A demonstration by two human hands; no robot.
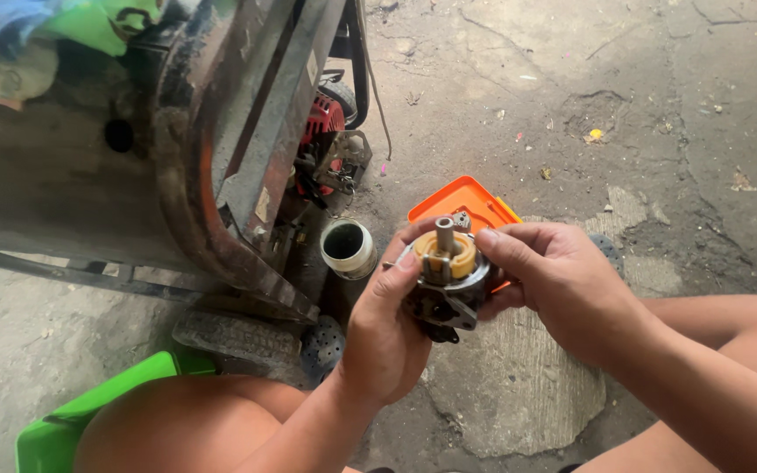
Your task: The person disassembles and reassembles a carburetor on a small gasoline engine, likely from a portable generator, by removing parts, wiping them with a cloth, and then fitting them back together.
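Head view | both hands (385, 337) (562, 285) grip carburetor (447, 278) | white cup (348, 248) looks empty

Orange tray (464, 198) mid-frame half hidden behind carburetor (445, 278) and right hand (562, 280). Green bin (89, 412) cut off lower left. Left hand (383, 337) covers carburetor's left side.

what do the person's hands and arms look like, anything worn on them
Both are bare: the left hand and right hand have no gloves, and no rings, watch or bracelet show. The forearms are uncovered as far as the frame reaches, with no sleeve in view. Fingernails are short. No markings or tattoos are visible.
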